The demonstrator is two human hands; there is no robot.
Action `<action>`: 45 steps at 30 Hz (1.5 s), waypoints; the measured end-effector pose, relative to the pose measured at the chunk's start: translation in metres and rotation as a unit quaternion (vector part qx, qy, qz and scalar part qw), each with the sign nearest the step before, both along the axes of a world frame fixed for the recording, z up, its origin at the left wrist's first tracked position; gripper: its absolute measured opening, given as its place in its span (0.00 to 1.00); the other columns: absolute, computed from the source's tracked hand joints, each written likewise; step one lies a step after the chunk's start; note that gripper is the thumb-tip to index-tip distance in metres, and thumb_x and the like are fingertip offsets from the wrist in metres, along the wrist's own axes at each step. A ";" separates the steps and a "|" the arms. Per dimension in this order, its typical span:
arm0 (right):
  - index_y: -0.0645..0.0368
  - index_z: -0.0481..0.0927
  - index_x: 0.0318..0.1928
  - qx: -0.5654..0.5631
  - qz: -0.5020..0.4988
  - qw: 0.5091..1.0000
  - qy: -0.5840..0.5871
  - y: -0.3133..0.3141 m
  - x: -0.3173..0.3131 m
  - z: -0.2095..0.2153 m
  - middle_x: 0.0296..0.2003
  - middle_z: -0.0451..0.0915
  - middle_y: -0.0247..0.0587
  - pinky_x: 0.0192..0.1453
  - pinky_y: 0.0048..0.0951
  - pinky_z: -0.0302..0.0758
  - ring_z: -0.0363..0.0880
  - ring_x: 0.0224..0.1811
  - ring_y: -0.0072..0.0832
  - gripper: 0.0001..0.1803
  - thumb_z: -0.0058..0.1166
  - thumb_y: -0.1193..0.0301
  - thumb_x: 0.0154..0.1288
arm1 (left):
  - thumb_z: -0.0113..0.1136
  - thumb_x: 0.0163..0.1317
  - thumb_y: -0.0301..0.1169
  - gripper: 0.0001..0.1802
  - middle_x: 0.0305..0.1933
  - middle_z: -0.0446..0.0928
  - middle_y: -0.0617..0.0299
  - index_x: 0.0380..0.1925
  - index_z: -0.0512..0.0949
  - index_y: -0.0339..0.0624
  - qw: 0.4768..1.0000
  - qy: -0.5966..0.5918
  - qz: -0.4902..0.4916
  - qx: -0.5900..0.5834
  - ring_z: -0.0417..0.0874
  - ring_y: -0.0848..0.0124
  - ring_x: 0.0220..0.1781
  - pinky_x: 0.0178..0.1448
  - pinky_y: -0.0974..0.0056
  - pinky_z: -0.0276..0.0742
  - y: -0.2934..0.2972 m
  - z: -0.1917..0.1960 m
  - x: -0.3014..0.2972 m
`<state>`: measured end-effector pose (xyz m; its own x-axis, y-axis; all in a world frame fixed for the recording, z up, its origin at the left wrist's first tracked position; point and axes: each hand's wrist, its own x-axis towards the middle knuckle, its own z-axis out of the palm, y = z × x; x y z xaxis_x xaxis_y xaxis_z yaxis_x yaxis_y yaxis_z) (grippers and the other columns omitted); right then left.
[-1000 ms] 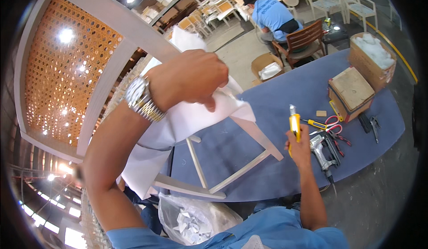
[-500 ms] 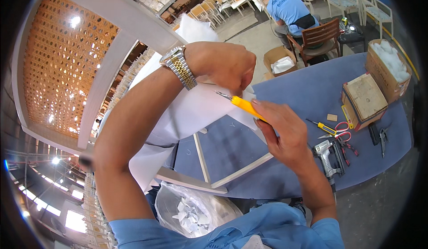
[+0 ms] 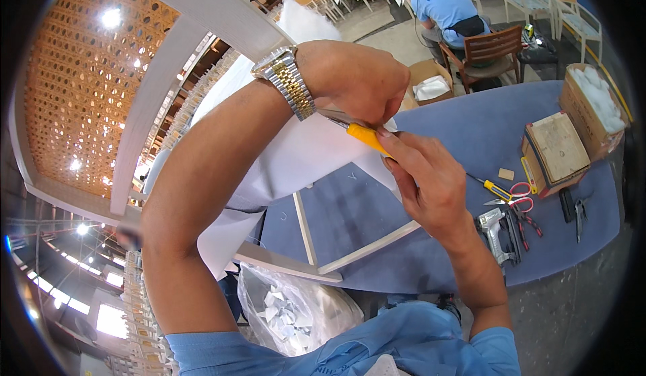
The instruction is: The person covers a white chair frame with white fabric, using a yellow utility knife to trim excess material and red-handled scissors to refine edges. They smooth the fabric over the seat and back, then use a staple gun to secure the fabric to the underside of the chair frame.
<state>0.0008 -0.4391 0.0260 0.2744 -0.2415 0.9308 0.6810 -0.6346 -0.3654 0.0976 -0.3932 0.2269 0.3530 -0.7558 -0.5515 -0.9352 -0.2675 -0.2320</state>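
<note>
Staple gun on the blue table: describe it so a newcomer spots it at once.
Start at the blue table and go to its near edge, just right of the right hand. The staple gun lies there, beside the red-handled scissors and a yellow-handled screwdriver. It is the only bulky grey-and-black metal tool among those slim hand tools.

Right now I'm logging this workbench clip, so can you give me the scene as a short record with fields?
left hand: pinches white fabric against the white chair frame
right hand: holds a yellow-handled utility knife at the fabric
chair: cane back panel
table: blue top, with staple gun, scissors, wooden box
background: seated person in blue shirt
</note>
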 end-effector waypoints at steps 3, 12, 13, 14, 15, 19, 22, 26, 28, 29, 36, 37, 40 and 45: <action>0.56 0.83 0.58 0.006 -0.004 1.000 -0.006 0.002 -0.001 0.000 0.40 0.83 0.41 0.38 0.34 0.78 0.80 0.35 0.38 0.28 0.64 0.83 0.53 | 0.66 0.49 0.30 0.07 0.24 0.84 0.52 0.25 0.87 0.37 1.000 -0.006 0.012 0.009 0.84 0.59 0.27 0.34 0.57 0.77 -0.001 0.002 -0.004; 0.56 0.82 0.58 0.018 -0.020 0.999 -0.020 0.004 0.002 -0.006 0.39 0.83 0.40 0.38 0.34 0.78 0.81 0.35 0.37 0.27 0.66 0.80 0.56 | 0.64 0.51 0.29 0.11 0.33 0.87 0.51 0.35 0.89 0.39 0.999 -0.013 0.013 0.043 0.88 0.58 0.37 0.41 0.58 0.81 -0.003 0.000 0.002; 0.56 0.82 0.58 0.017 -0.019 0.999 -0.020 0.004 0.001 -0.006 0.39 0.83 0.40 0.38 0.34 0.78 0.81 0.35 0.37 0.27 0.66 0.80 0.56 | 0.64 0.51 0.28 0.11 0.33 0.87 0.51 0.35 0.89 0.39 0.999 -0.012 0.009 0.044 0.88 0.58 0.37 0.40 0.58 0.81 -0.003 0.000 0.001; 0.56 0.82 0.58 0.017 -0.017 1.000 -0.019 0.003 0.001 -0.006 0.39 0.83 0.40 0.38 0.34 0.78 0.81 0.35 0.37 0.27 0.66 0.80 0.55 | 0.64 0.52 0.28 0.11 0.33 0.87 0.51 0.35 0.89 0.39 0.999 -0.011 0.005 0.045 0.88 0.58 0.37 0.40 0.58 0.81 -0.003 0.001 0.001; 0.56 0.82 0.58 0.012 -0.019 1.000 -0.017 0.003 0.001 -0.005 0.39 0.83 0.40 0.38 0.34 0.78 0.81 0.35 0.37 0.27 0.66 0.81 0.55 | 0.64 0.52 0.28 0.11 0.33 0.87 0.51 0.35 0.89 0.39 0.999 -0.010 0.001 0.046 0.88 0.58 0.37 0.40 0.58 0.81 -0.003 0.001 0.001; 0.55 0.82 0.58 0.006 -0.028 1.000 -0.005 0.003 0.001 -0.007 0.40 0.83 0.40 0.38 0.34 0.78 0.81 0.35 0.37 0.28 0.65 0.82 0.54 | 0.69 0.52 0.31 0.09 0.25 0.84 0.53 0.28 0.87 0.36 1.000 0.001 -0.005 -0.002 0.84 0.60 0.27 0.34 0.58 0.77 0.002 -0.001 0.001; 0.55 0.83 0.57 0.015 -0.027 1.000 0.005 0.003 -0.001 -0.012 0.40 0.84 0.39 0.39 0.34 0.79 0.81 0.35 0.37 0.28 0.65 0.83 0.53 | 0.69 0.52 0.31 0.10 0.25 0.84 0.53 0.28 0.87 0.35 1.000 0.001 -0.010 -0.015 0.83 0.61 0.26 0.34 0.59 0.77 0.004 -0.003 0.001; 0.54 0.84 0.55 0.037 -0.016 0.999 0.015 0.004 -0.003 -0.021 0.41 0.84 0.39 0.39 0.34 0.80 0.82 0.36 0.37 0.27 0.65 0.85 0.52 | 0.69 0.52 0.32 0.11 0.25 0.84 0.53 0.29 0.87 0.34 1.000 -0.003 -0.017 -0.011 0.83 0.62 0.26 0.34 0.59 0.77 0.002 0.001 -0.006; 0.58 0.84 0.52 0.035 -0.013 0.999 0.032 0.003 -0.009 -0.021 0.42 0.85 0.43 0.41 0.33 0.81 0.84 0.39 0.39 0.24 0.67 0.85 0.54 | 0.69 0.51 0.32 0.11 0.25 0.84 0.53 0.29 0.87 0.34 1.000 -0.004 -0.019 -0.009 0.83 0.62 0.26 0.35 0.60 0.78 0.001 0.000 -0.006; 0.60 0.84 0.51 0.034 -0.012 0.998 0.041 0.002 -0.011 -0.021 0.42 0.85 0.46 0.43 0.33 0.81 0.85 0.40 0.40 0.22 0.68 0.85 0.54 | 0.70 0.51 0.32 0.11 0.25 0.84 0.53 0.29 0.87 0.34 1.000 -0.005 -0.022 -0.007 0.83 0.62 0.26 0.35 0.60 0.78 0.002 -0.001 -0.003; 0.60 0.84 0.51 0.048 -0.020 0.996 0.067 0.001 -0.018 -0.040 0.43 0.85 0.45 0.44 0.32 0.81 0.85 0.41 0.39 0.21 0.68 0.85 0.55 | 0.70 0.51 0.31 0.11 0.27 0.85 0.52 0.30 0.87 0.33 1.000 -0.011 -0.010 -0.008 0.85 0.61 0.28 0.36 0.60 0.79 0.002 -0.003 -0.004; 0.60 0.84 0.51 0.051 -0.018 0.996 0.069 0.001 -0.019 -0.043 0.43 0.85 0.44 0.43 0.32 0.81 0.85 0.41 0.39 0.21 0.68 0.85 0.55 | 0.70 0.51 0.31 0.11 0.27 0.85 0.52 0.30 0.87 0.33 1.000 -0.009 -0.017 -0.011 0.85 0.61 0.29 0.37 0.60 0.79 0.002 -0.003 -0.003; 0.59 0.84 0.51 0.059 -0.016 0.995 0.080 0.002 -0.022 -0.050 0.43 0.86 0.44 0.43 0.32 0.81 0.85 0.41 0.39 0.21 0.68 0.84 0.55 | 0.70 0.50 0.31 0.11 0.27 0.85 0.52 0.30 0.87 0.33 0.999 -0.007 -0.029 -0.016 0.86 0.61 0.29 0.38 0.60 0.79 0.003 -0.004 -0.001; 0.59 0.83 0.52 0.072 -0.017 0.994 0.086 0.003 -0.024 -0.065 0.44 0.86 0.45 0.44 0.32 0.82 0.85 0.42 0.40 0.22 0.68 0.84 0.55 | 0.70 0.51 0.33 0.12 0.26 0.85 0.53 0.30 0.87 0.34 0.999 -0.012 -0.031 -0.031 0.85 0.61 0.29 0.38 0.60 0.79 0.004 -0.004 -0.001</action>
<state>-0.0235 -0.4359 -0.0389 0.4160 -0.3804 0.8260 0.5789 -0.5897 -0.5631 0.0966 -0.3896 0.2225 0.3162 -0.8090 -0.4955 -0.9450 -0.2228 -0.2392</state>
